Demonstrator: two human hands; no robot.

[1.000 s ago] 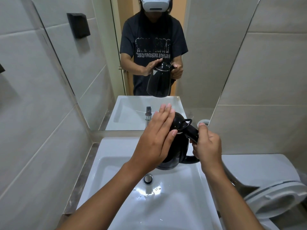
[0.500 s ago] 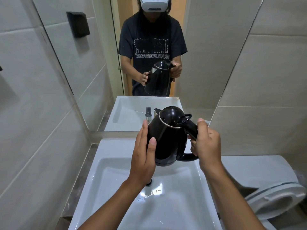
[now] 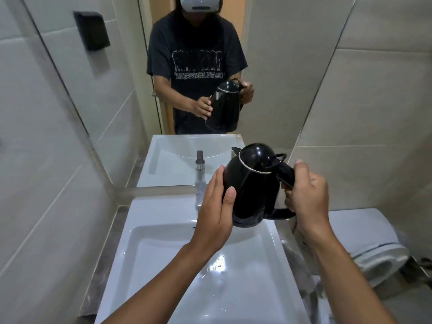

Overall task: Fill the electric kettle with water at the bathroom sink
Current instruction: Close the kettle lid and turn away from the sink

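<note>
A glossy black electric kettle (image 3: 251, 185) with a silver rim hangs tilted above the back right of the white sink (image 3: 163, 265), lid down. My right hand (image 3: 306, 195) grips its handle. Against the kettle's left side rests my left hand (image 3: 216, 213), palm on the body and thumb across the front. The chrome tap (image 3: 200, 181) stands just left of the kettle at the sink's back edge, with no water running that I can see.
A mirror (image 3: 198, 66) behind the sink reflects me and the kettle. Tiled walls close in on both sides. A white toilet (image 3: 374, 251) sits low on the right. A black box (image 3: 91, 30) is reflected on the wall.
My left hand has slid from the lid down to the kettle's left side. The kettle has shifted slightly right and tilted, away from the tap.
</note>
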